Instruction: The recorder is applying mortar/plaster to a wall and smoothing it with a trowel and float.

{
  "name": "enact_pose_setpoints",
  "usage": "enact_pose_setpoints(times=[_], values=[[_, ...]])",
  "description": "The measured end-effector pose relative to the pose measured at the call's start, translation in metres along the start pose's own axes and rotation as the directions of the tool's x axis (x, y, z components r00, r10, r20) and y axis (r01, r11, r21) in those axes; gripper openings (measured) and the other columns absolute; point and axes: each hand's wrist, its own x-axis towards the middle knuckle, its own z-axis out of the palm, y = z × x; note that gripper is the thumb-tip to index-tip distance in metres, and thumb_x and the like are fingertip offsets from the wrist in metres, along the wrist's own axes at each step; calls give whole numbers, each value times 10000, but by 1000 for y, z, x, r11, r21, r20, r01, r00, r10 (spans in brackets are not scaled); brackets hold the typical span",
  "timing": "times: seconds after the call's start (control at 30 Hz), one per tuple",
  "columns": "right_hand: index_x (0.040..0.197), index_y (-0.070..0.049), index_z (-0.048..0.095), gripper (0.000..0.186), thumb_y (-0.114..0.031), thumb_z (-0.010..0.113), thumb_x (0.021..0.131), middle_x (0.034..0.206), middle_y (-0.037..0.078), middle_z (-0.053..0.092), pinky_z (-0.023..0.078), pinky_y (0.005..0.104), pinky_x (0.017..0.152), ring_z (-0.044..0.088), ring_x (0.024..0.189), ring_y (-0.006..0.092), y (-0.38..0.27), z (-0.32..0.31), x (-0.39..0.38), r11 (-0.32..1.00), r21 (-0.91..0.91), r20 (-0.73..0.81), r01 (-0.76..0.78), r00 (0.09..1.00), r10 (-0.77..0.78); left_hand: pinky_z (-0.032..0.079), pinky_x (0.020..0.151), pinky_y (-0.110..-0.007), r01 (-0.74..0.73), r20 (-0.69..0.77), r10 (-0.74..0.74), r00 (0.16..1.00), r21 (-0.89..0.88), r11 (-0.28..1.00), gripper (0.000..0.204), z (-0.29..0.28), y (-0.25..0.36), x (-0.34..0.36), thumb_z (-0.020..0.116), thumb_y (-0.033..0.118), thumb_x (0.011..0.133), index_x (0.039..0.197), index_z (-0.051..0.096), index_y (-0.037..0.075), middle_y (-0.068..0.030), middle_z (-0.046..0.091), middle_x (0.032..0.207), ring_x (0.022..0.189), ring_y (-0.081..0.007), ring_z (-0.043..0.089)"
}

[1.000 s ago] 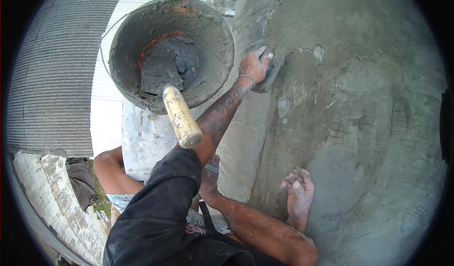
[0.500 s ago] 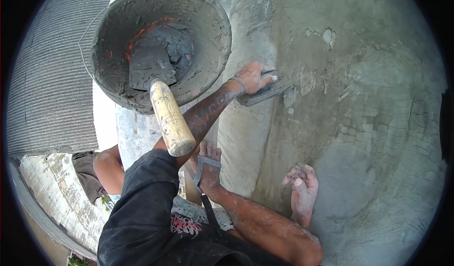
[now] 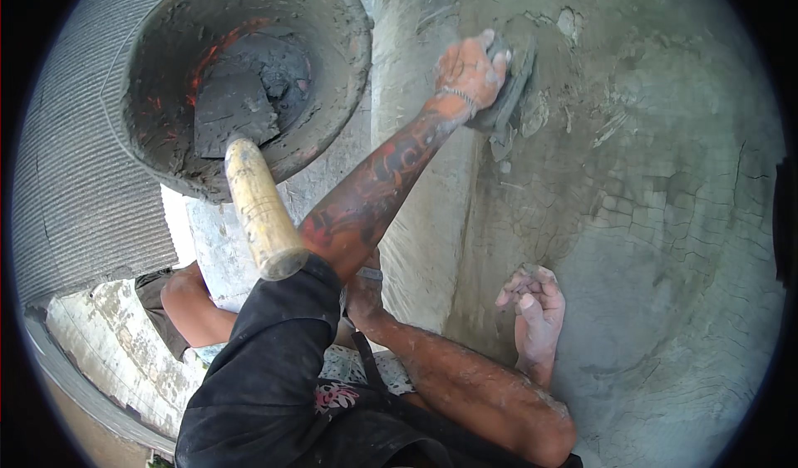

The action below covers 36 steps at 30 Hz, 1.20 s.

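Against the cracked grey cement (image 3: pixel 657 189), a float (image 3: pixel 517 92) sat clamped under the left hand (image 3: pixel 472 73), probably stiff, light and slick, best gripped mid-back; nearer the body, the right hand (image 3: pixel 532 302) curled, contents unclear.

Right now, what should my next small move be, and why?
I'd probably slide the flat float a little to the right, over the rough, pale patch on the grey surface. Your left hand grips the float just beside that patch, which looks scraped and uneven.
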Motion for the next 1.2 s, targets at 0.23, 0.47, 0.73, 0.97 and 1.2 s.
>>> enact_pose_setpoints(times=[0.23,0.47,0.73,0.97,1.2], values=[[1152,-45,522,345,-116,609,826,895,109,611,470,317,712,587,717,192,-1,4,-6,999,-33,13,-7,1000,8,428,896,-399,32,52,-25,998,-137,990,450,-39,3,-8,553,370,816,1143,586,63,-199,604,1068,1009,-381,557],[1131,-19,524,336,-137,609,828,906,106,604,466,313,703,579,728,178,3,-1,-7,1000,-16,5,-5,1000,5,439,879,-397,45,28,-46,999,8,999,453,-16,48,20,543,354,815,1144,578,45,-190,621,1026,994,-356,574],[1134,-21,526,336,-153,603,834,893,105,609,463,306,705,580,724,186,-2,7,-2,998,-16,45,64,997,-64,455,848,-403,-126,298,160,941,-130,983,452,-53,30,-77,560,352,823,1150,573,40,-227,613,1003,944,-399,576],[1132,-17,529,332,-136,610,832,895,110,612,471,311,697,584,720,180,3,-1,-8,1000,5,24,23,999,-24,450,802,-412,-159,-102,155,983,-30,987,460,-17,62,-20,551,323,839,1212,519,57,-209,598,957,917,-394,558],[1142,-3,512,339,-115,597,834,900,114,607,463,303,715,579,723,174,2,5,-1,999,-35,36,32,999,-31,449,813,-416,-174,272,183,945,-58,983,473,-47,30,-82,541,337,843,1229,509,65,-207,598,972,921,-387,563]])
